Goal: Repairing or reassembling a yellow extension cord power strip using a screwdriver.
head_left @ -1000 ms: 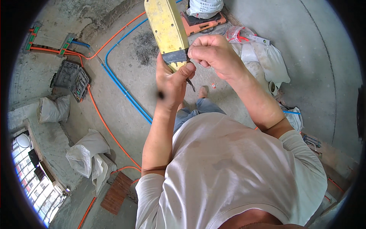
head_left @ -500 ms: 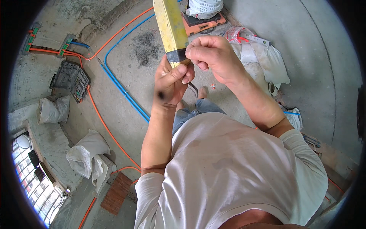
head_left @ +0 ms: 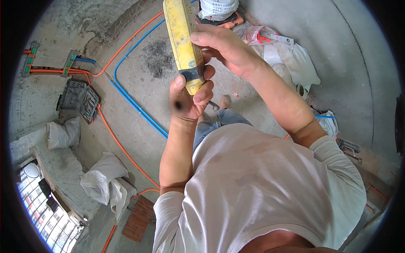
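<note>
A worn yellow box-shaped device point(head_left: 180, 36) with a dark band round its lower part stands up in front of me, its top cut off by the picture's upper edge. My left hand point(head_left: 187, 99) is wrapped round its lower end, thumb on the left side and fingers on the right. Beside the device's right side is my right hand point(head_left: 236, 52), its fingers stretched out and the tips at that side. Whether they press on it I cannot tell. A dark curved thing point(head_left: 214, 104) shows below my left hand, near my foot.
Orange conduit point(head_left: 122, 152) and blue pipes point(head_left: 141, 109) run along the floor at left, near an open grey tool case point(head_left: 80, 99). White sacks point(head_left: 103, 177) lie at left, others point(head_left: 295, 63) at right with a level point(head_left: 280, 39). A brown board point(head_left: 138, 219) lies lower left.
My right hand has left the dark band, moved up along the device's side and stretched its fingers. The device has shifted slightly left and down, and my left grip has opened round its end.
</note>
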`<state>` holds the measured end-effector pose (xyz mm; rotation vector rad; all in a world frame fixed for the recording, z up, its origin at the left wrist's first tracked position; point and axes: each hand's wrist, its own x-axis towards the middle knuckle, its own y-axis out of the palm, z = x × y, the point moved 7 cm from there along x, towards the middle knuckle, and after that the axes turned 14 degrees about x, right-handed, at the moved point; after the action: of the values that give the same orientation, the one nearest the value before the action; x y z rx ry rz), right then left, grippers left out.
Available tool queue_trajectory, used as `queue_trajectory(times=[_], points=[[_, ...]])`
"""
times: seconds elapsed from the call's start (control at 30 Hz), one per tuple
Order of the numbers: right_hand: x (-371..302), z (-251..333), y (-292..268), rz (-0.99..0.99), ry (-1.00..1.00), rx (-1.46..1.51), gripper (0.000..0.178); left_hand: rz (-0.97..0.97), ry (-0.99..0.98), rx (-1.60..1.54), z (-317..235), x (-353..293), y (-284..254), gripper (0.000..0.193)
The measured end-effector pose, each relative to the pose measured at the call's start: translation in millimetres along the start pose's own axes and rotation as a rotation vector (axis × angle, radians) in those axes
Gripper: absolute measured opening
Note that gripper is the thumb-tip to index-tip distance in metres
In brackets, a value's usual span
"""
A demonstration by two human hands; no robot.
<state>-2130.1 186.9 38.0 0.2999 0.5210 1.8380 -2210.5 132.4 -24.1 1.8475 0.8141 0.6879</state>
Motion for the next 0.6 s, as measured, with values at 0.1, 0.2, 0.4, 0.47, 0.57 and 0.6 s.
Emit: queue_trajectory(times=[0.1,0.2,0.4,0.47,0.57,0.6], points=[[3.0,-8.7,0.3,-0.012,0.091,0.094,0.038,0.06,-0.034,-0.042,4.4,3.0,5.5,0.075],[7.7,-19.1,-7.2,-0.04,0.101,0.047,0.039,0.049,-0.046,-0.065,6.0,3.9,6.0,0.074],[8.8,-24.5,-4.3,-0.044,0.063,0.013,0.042,-0.159,-0.013,0.046,-0.9,-3.3,-7.5,0.067],[1.8,-10.8,-11.2,-0.215,-0.16,-0.425,0.035,-0.253,0.02,0.15,-3.7,-10.3,-20.5,0.068],[-18.6,-9.3,3.7,-0.107,-0.064,-0.444,0.023,-0.391,0.082,0.334,-12.1,-19.3,-30.9,0.069],[-21.7,-14.0,8.2,-0.041,-0.001,-0.493,0.019,-0.434,0.109,0.417,-15.6,-21.6,-32.2,0.07]])
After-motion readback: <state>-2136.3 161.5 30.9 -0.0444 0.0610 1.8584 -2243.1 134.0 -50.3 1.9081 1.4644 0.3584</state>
